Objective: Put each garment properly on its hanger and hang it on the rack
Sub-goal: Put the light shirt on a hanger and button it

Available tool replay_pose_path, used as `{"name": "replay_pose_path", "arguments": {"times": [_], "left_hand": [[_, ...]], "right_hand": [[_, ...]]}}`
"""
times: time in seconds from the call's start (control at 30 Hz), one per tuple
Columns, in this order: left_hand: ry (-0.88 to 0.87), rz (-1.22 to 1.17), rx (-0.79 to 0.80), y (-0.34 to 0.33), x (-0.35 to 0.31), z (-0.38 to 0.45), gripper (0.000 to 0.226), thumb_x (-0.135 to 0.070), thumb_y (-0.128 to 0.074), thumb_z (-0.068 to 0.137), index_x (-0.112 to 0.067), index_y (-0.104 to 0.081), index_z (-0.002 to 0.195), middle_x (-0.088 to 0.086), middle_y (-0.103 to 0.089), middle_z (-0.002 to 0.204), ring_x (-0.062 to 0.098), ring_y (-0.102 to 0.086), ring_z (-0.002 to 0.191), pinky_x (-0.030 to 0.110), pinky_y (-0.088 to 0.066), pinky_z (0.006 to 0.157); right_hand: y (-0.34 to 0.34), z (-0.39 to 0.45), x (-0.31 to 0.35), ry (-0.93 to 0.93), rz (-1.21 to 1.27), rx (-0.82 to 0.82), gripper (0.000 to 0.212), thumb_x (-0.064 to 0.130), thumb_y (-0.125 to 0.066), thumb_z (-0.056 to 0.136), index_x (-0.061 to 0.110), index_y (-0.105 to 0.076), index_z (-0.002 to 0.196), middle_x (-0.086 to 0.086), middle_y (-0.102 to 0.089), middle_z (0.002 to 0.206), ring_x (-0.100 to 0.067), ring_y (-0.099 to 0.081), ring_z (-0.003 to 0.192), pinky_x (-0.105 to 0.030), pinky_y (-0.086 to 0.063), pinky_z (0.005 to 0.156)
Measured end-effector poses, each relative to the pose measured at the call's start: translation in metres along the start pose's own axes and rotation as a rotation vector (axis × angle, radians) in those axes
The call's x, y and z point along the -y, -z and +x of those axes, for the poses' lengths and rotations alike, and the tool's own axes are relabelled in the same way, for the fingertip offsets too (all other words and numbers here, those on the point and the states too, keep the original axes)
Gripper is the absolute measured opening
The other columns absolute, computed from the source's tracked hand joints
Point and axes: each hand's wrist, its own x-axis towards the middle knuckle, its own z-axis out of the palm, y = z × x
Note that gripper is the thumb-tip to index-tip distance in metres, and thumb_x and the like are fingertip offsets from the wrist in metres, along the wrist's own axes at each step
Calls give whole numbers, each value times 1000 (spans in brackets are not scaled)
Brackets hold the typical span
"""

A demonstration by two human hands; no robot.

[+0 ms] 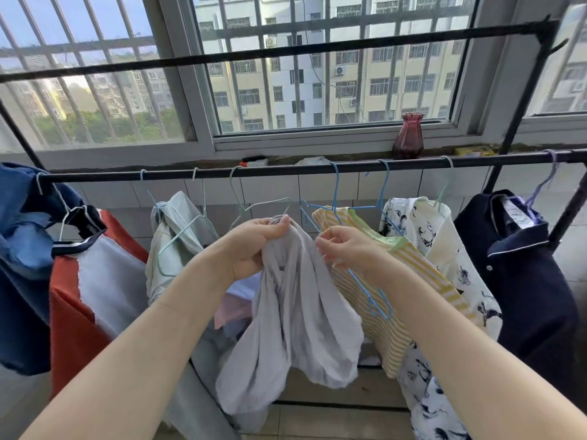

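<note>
A pale grey garment [295, 312] hangs bunched in front of me, below the rack rail [286, 170]. My left hand [254, 246] grips its gathered top edge. My right hand [346, 247] pinches a blue wire hanger [374, 300] beside the garment, and the hanger's hook end points down past my wrist. Whether the hanger is inside the garment is hidden by the folds. An empty pale green hanger [257, 206] hangs on the rail just above my left hand.
On the rail hang a blue garment [22, 265], a red and grey shirt [95, 281], a pale green shirt [178, 236], a yellow striped top [409, 274], a white floral shirt [444, 249] and a navy shirt [524, 281]. More clothes [235, 304] lie below. A red vase [408, 138] stands on the sill.
</note>
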Motion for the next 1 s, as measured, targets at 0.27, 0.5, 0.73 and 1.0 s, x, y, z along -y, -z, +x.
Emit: {"name": "replay_pose_path", "arguments": {"times": [0.27,0.5,0.73,1.0], "left_hand": [[-40,-44,-36,4,-6,-6,21,-23,-56,97,-15,-64,79,5,-65,76,15,-64,65,29,-56,68],[-40,135,-136,19,-1,-10,17,-22,-56,98,-15,-70,93,8,-69,92,17,-65,78,31,-55,80],[-59,18,-151,21,-1,-16,23,-25,-52,101,-13,-68,90,5,-69,82,14,-66,71,27,-57,70],[-69,-94,-149,18,-10,-17,23,-28,-50,100,-15,-65,89,5,-70,79,15,-67,68,27,-58,65]], "right_hand": [[-39,-11,-38,-38,-367,233,11,18,-67,87,24,-66,78,10,-56,59,-4,-50,52,-24,-43,60],[-20,14,-3,35,372,-186,27,-11,-43,92,9,-59,86,-8,-61,79,-15,-59,63,-30,-53,63],[-24,13,-19,59,20,-76,50,-6,-64,84,12,-55,130,-2,-59,119,-16,-57,106,-20,-49,76],[-71,-5,-63,-97,-141,237,23,24,-69,86,2,-67,91,0,-56,78,-11,-49,73,-26,-39,65]]}}
